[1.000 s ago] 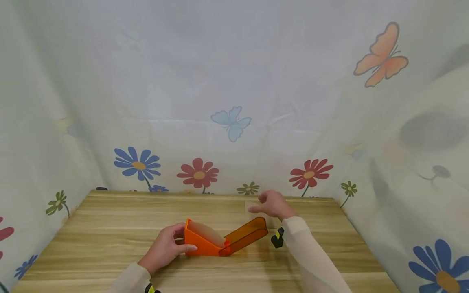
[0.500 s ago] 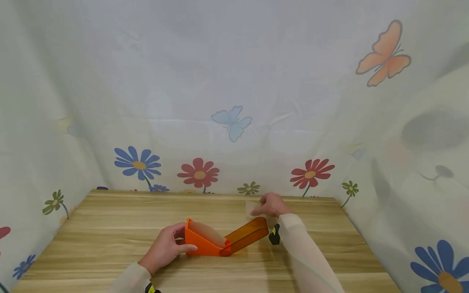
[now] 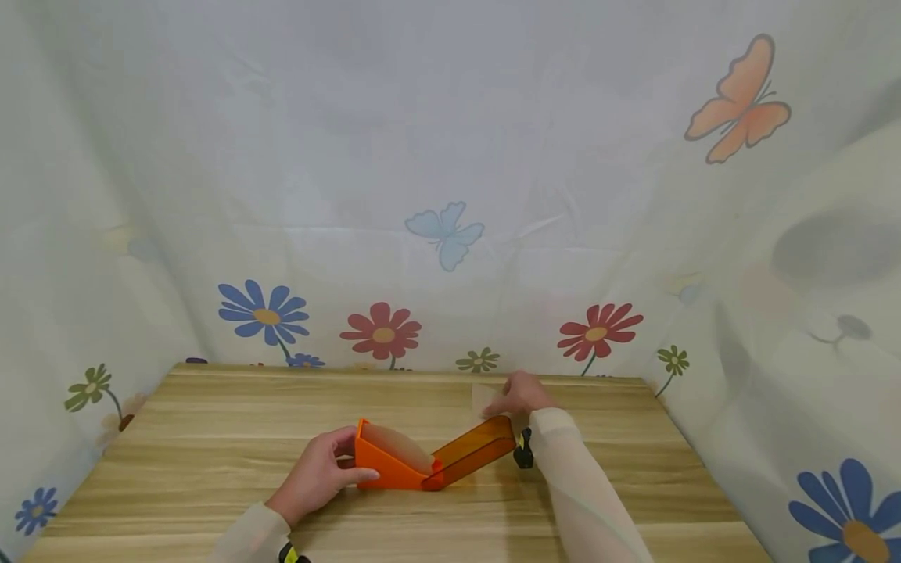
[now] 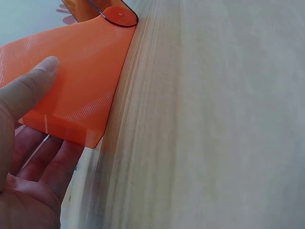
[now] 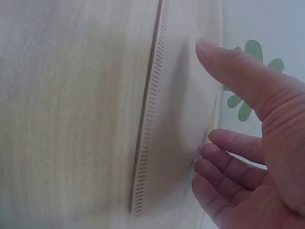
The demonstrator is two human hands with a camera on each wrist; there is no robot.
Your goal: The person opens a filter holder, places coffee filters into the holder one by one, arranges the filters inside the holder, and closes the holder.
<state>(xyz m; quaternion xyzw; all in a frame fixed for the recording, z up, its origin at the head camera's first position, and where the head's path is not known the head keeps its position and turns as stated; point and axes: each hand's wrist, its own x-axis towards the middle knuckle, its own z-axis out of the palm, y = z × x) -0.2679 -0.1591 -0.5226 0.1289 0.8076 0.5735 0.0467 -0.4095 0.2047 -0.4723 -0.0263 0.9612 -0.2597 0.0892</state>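
In the head view my left hand grips the left end of an orange plastic case, thumb on its near face and fingers behind. The case stands on the table with its see-through amber lid swung out to the right. A beige rounded piece shows inside it. Farther back, my right hand is at a thin pale wooden piece. In the right wrist view this wooden piece bears ruler-like tick marks along one edge. My thumb is over its face, fingers by its far edge; contact is unclear.
The wood-grain table ends at a pale curtain printed with flowers and butterflies. More curtain hangs at both sides. A black strap device sits at my right wrist, close to the lid.
My right hand has lowered slightly and its forearm has shifted left, closer to the amber lid. The left hand, the case and the wooden piece have stayed put.
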